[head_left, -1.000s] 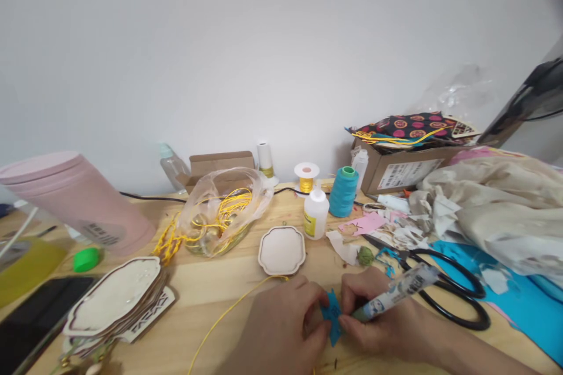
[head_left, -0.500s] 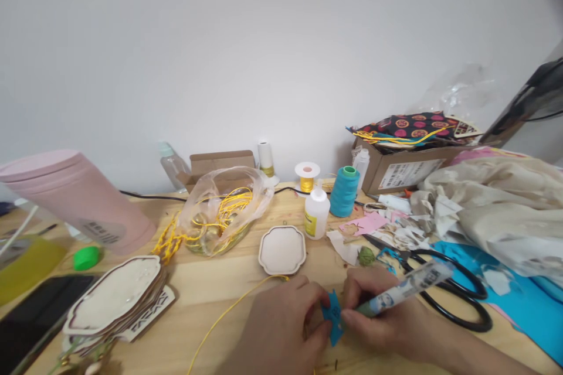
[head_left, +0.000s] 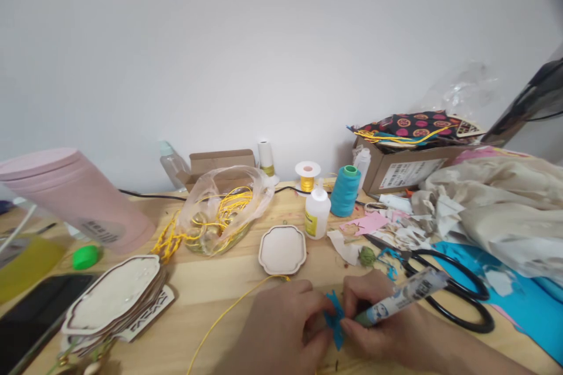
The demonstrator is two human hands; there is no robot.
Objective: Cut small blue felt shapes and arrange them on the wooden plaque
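Between thumb and fingers my left hand pinches a small blue cloth cutout low over the wooden table. My right hand grips a pen with a printed white barrel, its lower end at the blue cutout; the fingers hide the tip. Just beyond my left hand lies a pale scalloped plaque. A yellow cord runs from the plaque's near edge down past my left wrist. Black-handled scissors lie to the right of my right hand.
Behind stand a glue bottle, a teal thread cone and a yellow cord spool. Blue fabric and scraps cover the right. On the left are stacked plaques, a phone, a pink tumbler and a bag of cords.
The blue cutout has turned slightly in my left fingers, and less of its dark marking shows. The pen and my right hand have shifted slightly.
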